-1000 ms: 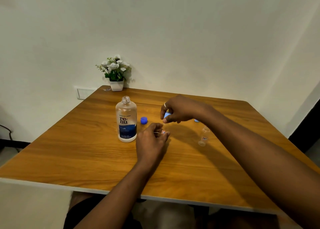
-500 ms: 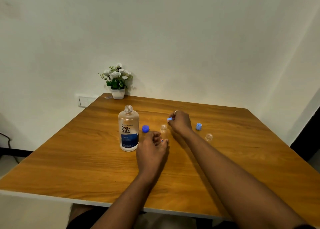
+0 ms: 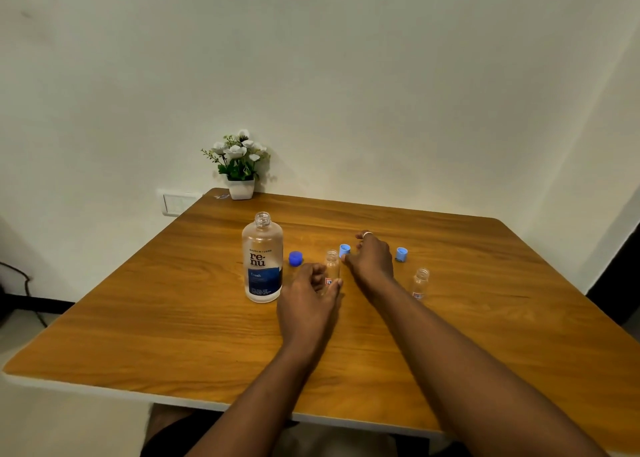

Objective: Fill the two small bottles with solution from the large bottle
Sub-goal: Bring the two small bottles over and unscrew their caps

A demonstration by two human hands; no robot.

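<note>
The large clear "renu" bottle (image 3: 262, 259) stands uncapped left of centre on the wooden table (image 3: 173, 318). Its dark blue cap (image 3: 295, 258) lies just to its right. My left hand (image 3: 308, 294) grips the lower part of one small clear bottle (image 3: 332, 264), which stands upright with its mouth uncovered. My right hand (image 3: 372, 257) is low over the table just behind and right of that bottle, fingertips pinching a light blue cap (image 3: 345, 250). A second small bottle (image 3: 420, 282) stands uncapped further right, with another light blue cap (image 3: 401, 254) behind it.
A white pot of white flowers (image 3: 240, 165) sits at the table's far left corner against the wall. A wall socket plate (image 3: 178, 203) is beside that corner. The table's near edge (image 3: 104, 385) runs close to my body.
My right hand carried the light blue cap off the small bottle, away and down toward the table behind it. My left hand stayed on the small bottle. The view tilted upward.
</note>
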